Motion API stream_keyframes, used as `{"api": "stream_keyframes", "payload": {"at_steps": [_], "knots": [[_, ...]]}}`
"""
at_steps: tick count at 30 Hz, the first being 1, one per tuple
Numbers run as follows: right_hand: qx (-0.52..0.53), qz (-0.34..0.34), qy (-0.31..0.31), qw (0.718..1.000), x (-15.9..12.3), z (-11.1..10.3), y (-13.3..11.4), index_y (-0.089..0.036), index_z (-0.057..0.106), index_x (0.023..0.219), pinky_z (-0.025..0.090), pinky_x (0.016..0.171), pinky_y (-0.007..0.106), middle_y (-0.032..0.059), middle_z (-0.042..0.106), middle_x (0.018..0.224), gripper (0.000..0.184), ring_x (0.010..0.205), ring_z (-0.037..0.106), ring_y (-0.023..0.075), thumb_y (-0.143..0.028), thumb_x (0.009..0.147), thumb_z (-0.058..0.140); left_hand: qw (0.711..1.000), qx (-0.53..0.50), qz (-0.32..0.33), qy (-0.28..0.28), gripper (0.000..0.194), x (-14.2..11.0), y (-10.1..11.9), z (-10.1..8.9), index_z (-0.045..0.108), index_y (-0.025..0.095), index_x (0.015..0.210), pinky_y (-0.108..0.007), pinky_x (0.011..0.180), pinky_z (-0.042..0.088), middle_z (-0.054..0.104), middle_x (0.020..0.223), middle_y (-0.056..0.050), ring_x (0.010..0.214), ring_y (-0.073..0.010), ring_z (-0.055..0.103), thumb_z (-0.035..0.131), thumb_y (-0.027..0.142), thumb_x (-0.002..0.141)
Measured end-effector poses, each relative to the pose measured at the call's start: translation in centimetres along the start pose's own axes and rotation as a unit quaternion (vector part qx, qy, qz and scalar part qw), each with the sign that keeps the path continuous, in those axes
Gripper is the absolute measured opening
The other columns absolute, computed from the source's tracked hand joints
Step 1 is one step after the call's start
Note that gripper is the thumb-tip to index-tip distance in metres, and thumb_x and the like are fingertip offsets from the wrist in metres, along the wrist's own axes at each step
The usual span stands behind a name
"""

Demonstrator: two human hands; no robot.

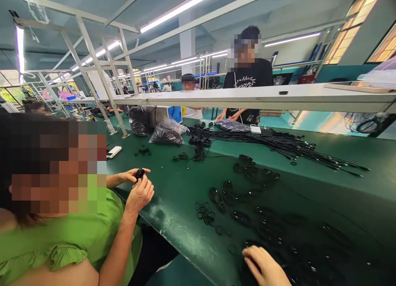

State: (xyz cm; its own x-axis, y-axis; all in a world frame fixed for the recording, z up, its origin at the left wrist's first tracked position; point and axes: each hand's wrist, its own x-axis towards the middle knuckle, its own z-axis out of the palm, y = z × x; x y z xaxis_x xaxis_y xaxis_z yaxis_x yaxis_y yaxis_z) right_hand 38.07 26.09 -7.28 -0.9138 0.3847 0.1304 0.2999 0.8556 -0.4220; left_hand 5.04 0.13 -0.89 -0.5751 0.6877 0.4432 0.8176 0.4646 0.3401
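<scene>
Only one of my hands shows, which I take to be my left hand (265, 268), at the bottom edge. It lies low on the green table (173, 203) with its fingers pointing left. The fingertips touch a heap of black coiled cables (297, 253), and whether they grip one is unclear. More coiled cables (244, 195) and small black rings (206, 216) lie just beyond. My right hand is out of view.
A co-worker in a green top sits at the left, both hands (138, 186) on a small black coil. Long black cables (278, 145), black bags (167, 134) and a white box (114, 152) lie farther back. A person in black stands across the table under a white shelf (278, 97).
</scene>
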Motion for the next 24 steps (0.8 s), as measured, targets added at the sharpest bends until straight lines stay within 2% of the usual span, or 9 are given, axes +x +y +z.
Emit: {"api": "stream_keyframes", "payload": {"at_steps": [3, 6, 8, 11, 15, 18, 20, 22, 24], "knots": [[-0.043, 0.030, -0.005, 0.999, 3.6, 0.3, 0.3, -0.019, 0.065, 0.086, 0.049, 0.075, 0.033, 0.0070, 0.068, 0.088, 0.025, 0.085, 0.060, 0.0216, -0.022, 0.085, 0.040, 0.988, 0.149, 0.029, 0.039, 0.035, 1.1, 0.0, 0.9, 0.059, 0.020, 0.091, -0.052, 0.081, 0.041, 0.053, 0.105, -0.009, 0.131, -0.0275, 0.022, 0.027, 0.018, 0.076], [-0.096, 0.050, -0.020, 0.994, 6.4, 0.9, 0.3, -0.017, 0.064, 0.084, 0.048, 0.077, 0.034, 0.0043, 0.067, 0.084, 0.019, 0.083, 0.060, 0.0180, -0.013, 0.084, 0.045, 0.966, 0.253, 0.014, 0.053, 0.045, 2.2, -0.7, 2.0, 0.062, 0.009, 0.097, -0.065, 0.088, 0.028, 0.057, 0.099, -0.016, 0.122, -0.0338, 0.035, 0.024, 0.011, 0.073], [-0.125, 0.063, -0.034, 0.990, 7.6, 1.3, 0.2, -0.016, 0.062, 0.079, 0.048, 0.074, 0.034, 0.0016, 0.065, 0.080, 0.014, 0.080, 0.060, 0.0158, -0.014, 0.084, 0.050, 0.938, 0.344, 0.039, 0.029, 0.050, 2.5, -0.7, 2.4, 0.059, 0.000, 0.100, -0.066, 0.089, 0.024, 0.057, 0.100, -0.021, 0.115, -0.0327, 0.040, 0.018, 0.003, 0.071], [-0.151, 0.078, -0.050, 0.984, 8.4, 1.6, 0.0, -0.016, 0.060, 0.071, 0.049, 0.066, 0.031, -0.0012, 0.063, 0.074, 0.015, 0.072, 0.060, 0.0131, -0.020, 0.084, 0.054, 0.879, 0.471, 0.069, -0.015, 0.050, 2.4, 0.0, 2.4, 0.054, -0.005, 0.106, -0.063, 0.091, 0.026, 0.054, 0.106, -0.023, 0.111, -0.0305, 0.042, 0.016, 0.000, 0.075], [-0.156, 0.077, -0.024, 0.984, 8.7, 0.9, -0.4, -0.016, 0.058, 0.069, 0.047, 0.059, 0.029, -0.0023, 0.061, 0.068, 0.018, 0.060, 0.057, 0.0113, -0.019, 0.085, 0.051, 0.845, 0.528, 0.060, -0.056, 0.045, 2.2, 1.6, 1.1, 0.055, -0.002, 0.104, -0.060, 0.089, 0.031, 0.055, 0.104, -0.020, 0.106, -0.0283, 0.045, 0.018, 0.001, 0.078], [-0.134, 0.049, 0.048, 0.989, 9.3, -1.1, -0.4, -0.016, 0.059, 0.073, 0.045, 0.066, 0.034, 0.0038, 0.064, 0.077, 0.021, 0.068, 0.060, 0.0174, -0.018, 0.085, 0.042, 0.842, 0.528, 0.084, -0.077, 0.035, 2.3, 2.3, 0.0, 0.058, 0.006, 0.098, -0.053, 0.085, 0.038, 0.057, 0.100, -0.015, 0.102, -0.0247, 0.048, 0.028, 0.005, 0.081], [-0.098, 0.029, 0.095, 0.990, 10.1, -3.4, 0.0, -0.018, 0.059, 0.071, 0.043, 0.067, 0.037, 0.0063, 0.066, 0.077, 0.023, 0.071, 0.061, 0.0219, -0.021, 0.083, 0.039, 0.837, 0.530, 0.104, -0.085, 0.028, 2.5, 2.6, -0.4, 0.059, 0.008, 0.094, -0.049, 0.082, 0.042, 0.058, 0.098, -0.012, 0.098, -0.0237, 0.051, 0.034, 0.008, 0.080], [-0.048, 0.015, 0.138, 0.989, 11.1, -6.7, 0.8, -0.020, 0.058, 0.068, 0.043, 0.063, 0.035, 0.0050, 0.066, 0.071, 0.022, 0.066, 0.062, 0.0223, -0.026, 0.079, 0.041, 0.826, 0.545, 0.113, -0.086, 0.027, 2.6, 2.6, -0.5, 0.059, 0.011, 0.094, -0.047, 0.083, 0.044, 0.058, 0.099, -0.010, 0.098, -0.0224, 0.053, 0.035, 0.011, 0.080], [0.000, 0.007, 0.195, 0.981, 12.2, -11.1, 2.1, -0.022, 0.058, 0.069, 0.043, 0.058, 0.033, 0.0035, 0.065, 0.068, 0.020, 0.062, 0.061, 0.0215, -0.034, 0.076, 0.043, 0.812, 0.559, 0.124, -0.117, 0.031, 2.7, 2.4, -0.6, 0.058, 0.012, 0.095, -0.044, 0.082, 0.046, 0.060, 0.101, -0.008, 0.099, -0.0202, 0.055, 0.032, 0.014, 0.080]]}}
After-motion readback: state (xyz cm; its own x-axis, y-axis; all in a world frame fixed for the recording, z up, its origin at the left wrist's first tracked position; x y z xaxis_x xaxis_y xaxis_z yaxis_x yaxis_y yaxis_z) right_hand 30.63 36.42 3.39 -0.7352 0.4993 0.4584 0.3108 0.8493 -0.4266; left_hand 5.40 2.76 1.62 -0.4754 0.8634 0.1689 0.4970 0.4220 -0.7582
